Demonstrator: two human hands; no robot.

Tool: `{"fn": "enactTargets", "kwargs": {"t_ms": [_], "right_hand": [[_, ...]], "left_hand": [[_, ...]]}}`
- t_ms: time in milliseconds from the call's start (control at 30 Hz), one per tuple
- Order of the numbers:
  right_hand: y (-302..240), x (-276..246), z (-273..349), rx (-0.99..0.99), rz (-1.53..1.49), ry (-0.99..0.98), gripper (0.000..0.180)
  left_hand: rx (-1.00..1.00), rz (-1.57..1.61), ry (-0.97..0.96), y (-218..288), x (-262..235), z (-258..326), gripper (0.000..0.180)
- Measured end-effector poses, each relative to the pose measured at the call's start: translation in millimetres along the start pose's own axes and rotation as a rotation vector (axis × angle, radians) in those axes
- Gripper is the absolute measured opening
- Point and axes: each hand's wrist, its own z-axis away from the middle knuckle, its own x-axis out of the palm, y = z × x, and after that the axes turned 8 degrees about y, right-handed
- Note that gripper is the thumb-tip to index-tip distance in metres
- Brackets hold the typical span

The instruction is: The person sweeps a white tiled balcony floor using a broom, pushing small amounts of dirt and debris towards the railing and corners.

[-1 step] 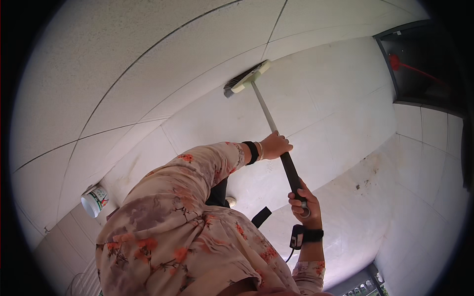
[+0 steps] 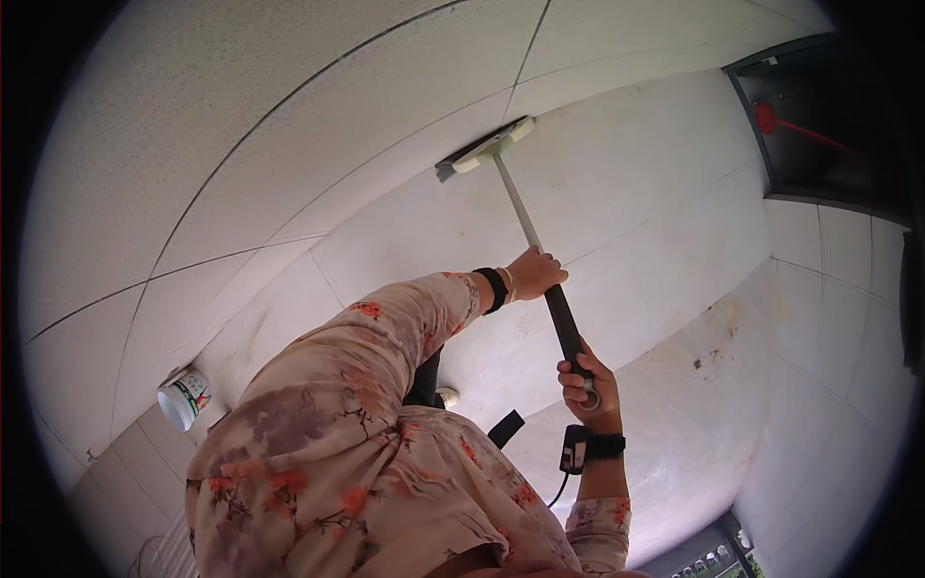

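Observation:
I hold a broom (image 2: 517, 205) in both hands. It has a pale cream head, dark bristles, a light grey pole and a black grip with a hanging ring at its end. My left hand (image 2: 538, 274) is wrapped round the handle where the grey pole meets the black grip. Lower down, my right hand (image 2: 590, 383) closes round the end of the grip, beside the ring. The broom head (image 2: 493, 152) lies along the line where the pale floor (image 2: 424, 241) meets the tiled wall (image 2: 289, 144), bristles toward the wall.
A white tub (image 2: 183, 398) with a coloured label stands by the wall at the left. Dark debris (image 2: 700, 363) lies on the floor to the right. A dark-framed glass panel (image 2: 819, 125) at the upper right shows something red behind it. My shoe (image 2: 447, 396) shows below my left arm.
Both my hands have shifted slightly left, the right one also a little up. The broom head has tilted slightly, so less of its bristles shows.

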Motion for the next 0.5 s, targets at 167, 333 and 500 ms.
{"fn": "enactTargets", "kwargs": {"t_ms": [167, 333, 500], "right_hand": [[8.7, -19.2, -5.1, 0.013, -0.377, 0.078, 0.021], [102.5, -46.9, 93.0, -0.069, -0.31, 0.381, 0.028], [158.3, -33.7, 187.6, -0.13, -0.331, 0.401, 0.038]], "left_hand": [[0.121, -0.002, -0.099, -5.7, 17.1, -28.1, 0.002], [0.463, 0.172, -0.23, 109.3, 65.9, 17.4, 0.007], [0.781, 0.346, -0.276, 187.0, 35.9, 42.1, 0.012]]}}
